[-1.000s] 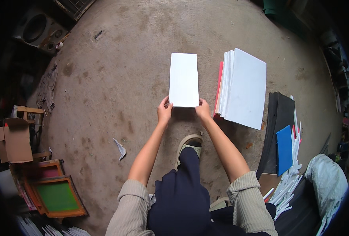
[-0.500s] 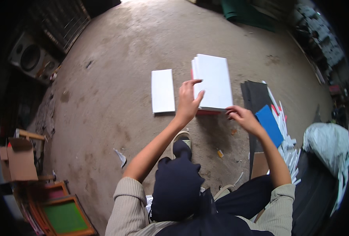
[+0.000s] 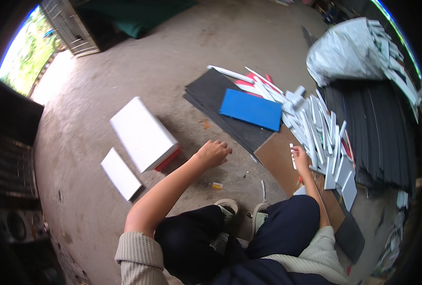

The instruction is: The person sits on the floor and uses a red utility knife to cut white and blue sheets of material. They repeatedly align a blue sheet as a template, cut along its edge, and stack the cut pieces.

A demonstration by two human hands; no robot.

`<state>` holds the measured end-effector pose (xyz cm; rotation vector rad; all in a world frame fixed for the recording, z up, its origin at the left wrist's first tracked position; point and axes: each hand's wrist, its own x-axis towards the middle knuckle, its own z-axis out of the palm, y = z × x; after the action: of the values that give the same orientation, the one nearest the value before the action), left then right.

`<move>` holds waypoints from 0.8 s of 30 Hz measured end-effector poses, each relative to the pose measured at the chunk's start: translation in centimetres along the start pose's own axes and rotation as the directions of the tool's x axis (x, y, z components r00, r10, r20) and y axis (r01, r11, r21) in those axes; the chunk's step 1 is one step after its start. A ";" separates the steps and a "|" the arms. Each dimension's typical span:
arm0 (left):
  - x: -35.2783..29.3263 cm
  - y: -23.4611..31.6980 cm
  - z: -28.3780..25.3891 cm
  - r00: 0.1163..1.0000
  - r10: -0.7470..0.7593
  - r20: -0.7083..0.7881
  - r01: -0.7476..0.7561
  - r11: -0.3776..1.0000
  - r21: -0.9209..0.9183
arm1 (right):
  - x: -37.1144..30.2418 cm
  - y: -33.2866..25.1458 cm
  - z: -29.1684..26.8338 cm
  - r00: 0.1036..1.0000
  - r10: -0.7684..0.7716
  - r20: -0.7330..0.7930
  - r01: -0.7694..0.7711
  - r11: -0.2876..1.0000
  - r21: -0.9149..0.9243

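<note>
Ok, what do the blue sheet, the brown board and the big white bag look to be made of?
Blue sheet: probably plastic or foam board; even colour, smooth satin face, straight edges. Brown board: perhaps cardboard or hardboard, judging by its dull, plain brown face. White bag: likely thin plastic, since it is crumpled and slightly shiny.

The floor [image 3: 77, 118] carries 1 tall white stack [image 3: 142, 135], 1 low white stack [image 3: 120, 174], black sheets [image 3: 206, 91].
</note>
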<state>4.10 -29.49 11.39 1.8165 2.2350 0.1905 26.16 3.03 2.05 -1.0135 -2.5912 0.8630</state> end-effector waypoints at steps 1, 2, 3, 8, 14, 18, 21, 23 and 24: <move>0.9 0.0 1.4 0.998 0.032 0.044 -0.030 0.997 -0.065 | -2.2 1.0 1.0 0.993 -0.053 -0.104 0.038 0.989 -0.140; 1.8 -0.2 3.0 0.999 0.051 0.006 -0.050 0.990 -0.133 | -4.1 0.7 2.0 0.975 -0.116 -0.187 0.061 0.959 -0.278; 3.0 -0.2 4.9 0.997 0.073 -0.036 -0.079 0.975 -0.207 | -5.3 0.8 2.1 0.979 0.071 -0.193 -0.102 0.983 -0.154; 10.7 1.6 10.0 0.975 -0.124 -0.186 -0.028 0.757 -0.653 | -7.5 2.6 0.9 0.943 0.121 -0.308 -0.230 0.910 -0.346; 19.3 3.5 10.8 0.945 -0.240 -0.222 -0.040 0.590 -0.806 | -5.8 4.7 0.8 0.956 0.216 -0.198 -0.266 0.923 -0.278; 23.3 4.7 10.7 0.923 -0.282 -0.261 -0.054 0.576 -0.815 | -5.4 5.9 1.7 0.947 0.243 -0.210 -0.303 0.895 -0.327; 26.0 5.0 11.1 0.902 -0.319 -0.291 -0.142 0.419 -0.897 | -5.8 5.8 0.8 0.930 0.289 -0.226 -0.307 0.950 -0.050; 27.5 6.1 11.0 0.905 -0.296 -0.305 -0.180 0.383 -0.906 | -7.5 6.6 0.4 0.905 0.301 -0.301 -0.288 0.953 0.089; 27.8 6.4 10.8 0.909 -0.290 -0.298 -0.167 0.403 -0.900 | -8.5 6.8 -0.2 0.883 0.387 -0.265 -0.341 0.918 0.203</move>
<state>7.86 -1.62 -0.48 1.0535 1.7050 1.5981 36.15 1.37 -1.86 -1.4884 -2.0806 0.8883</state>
